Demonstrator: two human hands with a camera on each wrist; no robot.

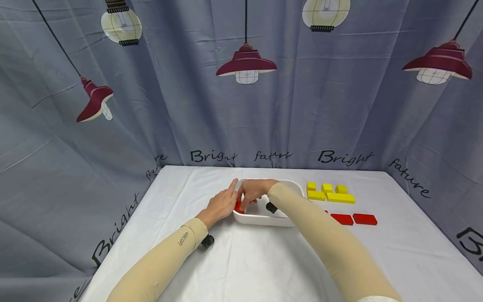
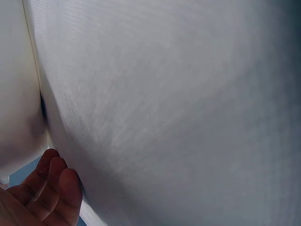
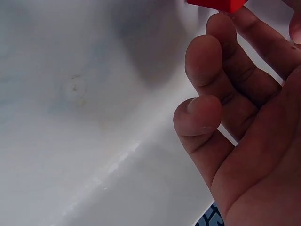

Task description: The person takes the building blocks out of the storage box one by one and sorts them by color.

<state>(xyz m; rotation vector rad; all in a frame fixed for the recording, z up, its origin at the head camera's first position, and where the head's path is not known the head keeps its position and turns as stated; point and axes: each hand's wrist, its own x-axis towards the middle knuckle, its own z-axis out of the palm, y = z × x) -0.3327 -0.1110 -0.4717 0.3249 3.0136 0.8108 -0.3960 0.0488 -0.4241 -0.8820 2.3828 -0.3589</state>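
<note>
A white rectangular tub (image 1: 264,220) stands on the white-covered table. My right hand (image 1: 253,190) reaches into its left end, thumb and fingers bent down to a red block (image 1: 238,206), which they pinch. In the right wrist view, part of this red block (image 3: 218,4) shows at the top by the fingertips; the rest is out of frame. More red pieces (image 1: 254,201) lie in the tub, partly hidden by the hand. My left hand (image 1: 220,204) rests against the tub's left side, its index finger straight. The left wrist view shows its other fingers (image 2: 69,190) slightly bent beside the tub wall.
Several yellow blocks (image 1: 340,197) lie right of the tub in two rows. Nearer, flat red blocks (image 1: 365,219) lie in a row, one partly hidden behind the right sleeve (image 1: 320,226). A grey curtain (image 1: 241,117) hangs along the table's back and sides.
</note>
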